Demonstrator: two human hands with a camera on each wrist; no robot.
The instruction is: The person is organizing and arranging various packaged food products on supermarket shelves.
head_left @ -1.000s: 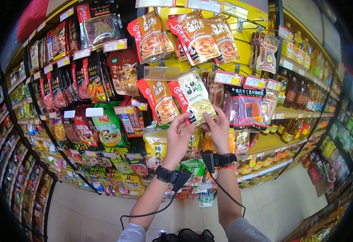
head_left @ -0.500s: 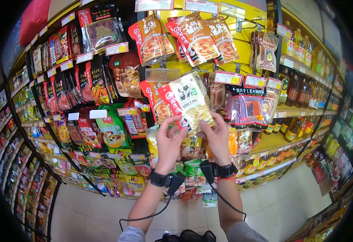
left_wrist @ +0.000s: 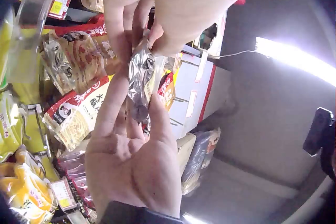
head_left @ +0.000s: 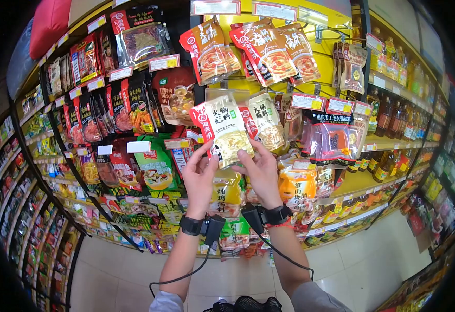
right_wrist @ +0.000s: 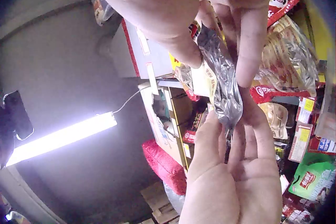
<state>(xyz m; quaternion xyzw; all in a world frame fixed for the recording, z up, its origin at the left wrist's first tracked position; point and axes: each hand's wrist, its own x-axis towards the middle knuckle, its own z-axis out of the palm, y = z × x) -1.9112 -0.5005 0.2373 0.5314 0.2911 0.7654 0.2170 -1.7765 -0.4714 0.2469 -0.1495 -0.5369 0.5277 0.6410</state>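
Observation:
A cream-and-red pouch of hot pot dipping sauce (head_left: 230,130) is upright in front of the rack in the head view, its printed face toward me. My left hand (head_left: 202,179) pinches its lower left corner, and my right hand (head_left: 260,177) its lower right part, thumbs on the front. Both wrist views show the pouch's silver bottom edge (left_wrist: 140,79) between the fingers. Just behind it to the right hangs a matching cream pouch (head_left: 265,122). Orange-brown sauce pouches (head_left: 212,52) hang higher up.
Shelves of seasoning packets (head_left: 126,109) stand at left, and bottles (head_left: 396,119) fill the shelves at right. A yellow soup pouch (head_left: 226,195) and an orange one (head_left: 296,182) hang below the hands. Price tags (head_left: 308,101) stick out from the rack.
Both hands have drawn the cream pouch out from the rack and moved it left. It tilted on the way. Another cream pouch now shows behind it.

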